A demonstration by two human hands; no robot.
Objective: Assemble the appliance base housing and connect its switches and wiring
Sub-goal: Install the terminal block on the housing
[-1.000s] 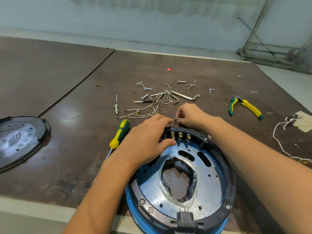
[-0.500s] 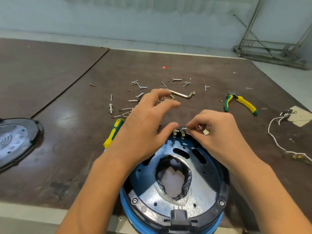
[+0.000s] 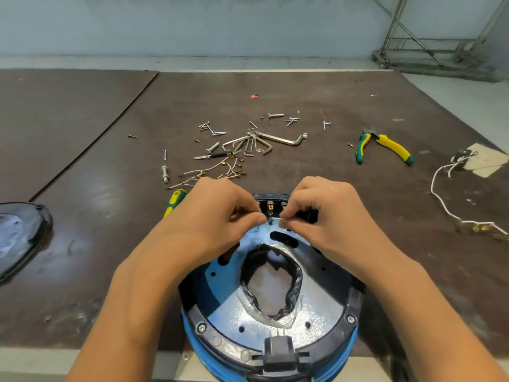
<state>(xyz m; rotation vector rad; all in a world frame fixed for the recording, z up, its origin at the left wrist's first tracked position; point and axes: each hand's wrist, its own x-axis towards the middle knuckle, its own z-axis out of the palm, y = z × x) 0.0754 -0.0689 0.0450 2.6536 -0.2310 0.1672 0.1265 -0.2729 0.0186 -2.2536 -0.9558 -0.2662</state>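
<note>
While both hands meet over the far edge of the round base housing [image 3: 220,307], a blue-rimmed shell with a black ring and a silver metal plate, the work centres on the switch block [image 3: 271,207] set into that far edge. The housing sits at the near edge of the tabletop [image 3: 358,216], directly below the camera. The left hand [image 3: 217,216] and the right hand [image 3: 325,213] face each other across the block. Each set of fingers [image 3: 260,218] is curled into a pinch on one end of a short white wire [image 3: 275,218]. The wire's long axis runs left to right, level with the housing's far edge and just on the near side of the block's upright brass terminals. Whether its connector already touches a terminal is too small to tell. The terminals lie just beyond the fingertips, toward the far side of the housing, so the next move likely calls for a small push away from the body. The left thumb looks nearest to them, while the right hand seems placed to steady the wire's other end. Just left of the housing's far edge lies a green and yellow screwdriver [image 3: 173,201], partly hidden by the left hand. Beyond the housing lie loose wires with brass ends [image 3: 212,172], a set of hex keys [image 3: 259,144] and scattered screws [image 3: 275,115]. Far to its right are pliers [image 3: 385,146] and a white cord [image 3: 440,188]; far to its left rests a black cover [image 3: 19,235].
</note>
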